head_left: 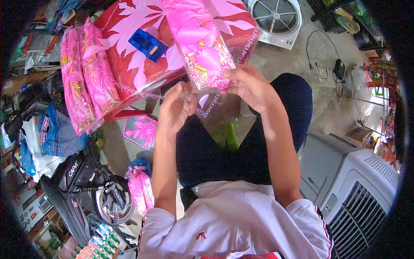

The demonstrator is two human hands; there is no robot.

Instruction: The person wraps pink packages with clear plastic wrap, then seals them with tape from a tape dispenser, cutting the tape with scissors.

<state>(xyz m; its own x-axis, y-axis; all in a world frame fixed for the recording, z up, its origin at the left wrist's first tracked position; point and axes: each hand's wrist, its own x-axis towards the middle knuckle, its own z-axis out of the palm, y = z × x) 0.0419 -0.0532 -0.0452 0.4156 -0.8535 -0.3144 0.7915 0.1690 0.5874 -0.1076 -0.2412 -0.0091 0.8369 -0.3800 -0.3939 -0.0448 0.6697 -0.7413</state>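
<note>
The person is holding a pink ribboned package (199, 47) over the near edge of the red table (129, 77), which is serving here as the landmark. The right hand (253, 88) is reaching up to the package's near right corner from the near side of the table, its thumb lying on the clear wrapping and its fingers closing in from the side and below. The left hand (177, 107) is rising beside the package's near left corner, palm turning inward and fingers curling narrowly. Whether its fingertips are pinching the film is impossible to tell.

The package is running away from the person across the tabletop, its far end being cut off by the frame. The fingers under its near end are hiding behind it, and the glossy film is blurring its contents. On the table, a blue case (148, 45) is lying left of the package, and two wrapped pink bundles (77, 82) are lying along the left side.
</note>
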